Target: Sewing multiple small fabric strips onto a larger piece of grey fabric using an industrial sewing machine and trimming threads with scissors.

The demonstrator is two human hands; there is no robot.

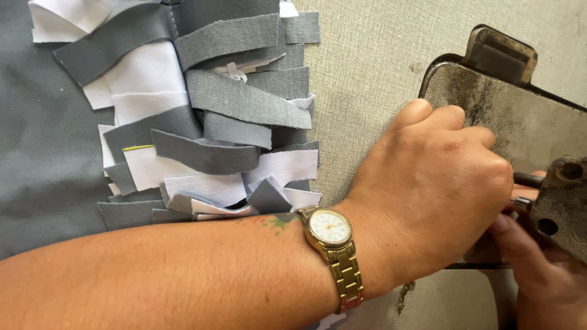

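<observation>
My left forearm crosses the bottom of the view, with a gold wristwatch [331, 229] on the wrist. My left hand [437, 183] is curled into a fist, knuckles up, on a worn, stained metal plate [538, 122]; its fingertips are hidden, so whatever is inside it cannot be seen. At the lower right, my right hand [538, 269] is partly hidden under a rusty metal machine part [562, 201]. One of its fingers lies above and its thumb below a thin shiny metal rod [521, 202] that sticks out beside my left knuckles.
A heap of several grey and white fabric strips [226, 116] lies at the upper left on a larger grey cloth [43, 153]. The beige tabletop [373, 67] shows between the heap and the metal plate. A dark hinge-like block [501, 52] sits at the plate's top edge.
</observation>
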